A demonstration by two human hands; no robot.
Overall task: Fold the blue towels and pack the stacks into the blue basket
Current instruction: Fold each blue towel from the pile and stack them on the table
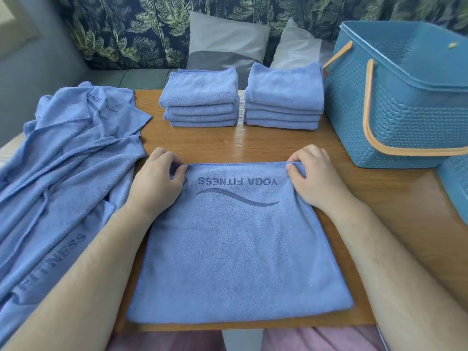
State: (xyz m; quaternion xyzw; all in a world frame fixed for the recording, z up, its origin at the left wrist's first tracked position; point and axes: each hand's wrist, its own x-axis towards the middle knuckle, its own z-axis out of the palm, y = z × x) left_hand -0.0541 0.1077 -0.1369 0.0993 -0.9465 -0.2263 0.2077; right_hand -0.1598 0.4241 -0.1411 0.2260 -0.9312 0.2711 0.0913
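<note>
Blue basket (405, 117) and loose towel pile (50, 186) partly beyond the picture's edges.

- "YOGA FITNESS" stood upside down, over a wave mark, on the spread towel (238, 249) at 6 o'clock.
- "FITNESS" showed on the heaped towels (63, 186) at 8 o'clock; "YOGA", partly creased, at 10 o'clock.

Flat blue towel (238, 249), print up — left stack (200, 97) and right stack (283, 97) folded behind, unfolded heap (63, 173) left, blue basket (405, 117) right.

Periwinkle-blue towel (238, 249) with darker "YOGA FITNESS" lettering and wave; teal basket (395, 117), dotted weave, orange handles (367, 115); brown wood-grain surface (266, 145); navy backdrop (121, 29) with green leaves, upper left.
</note>
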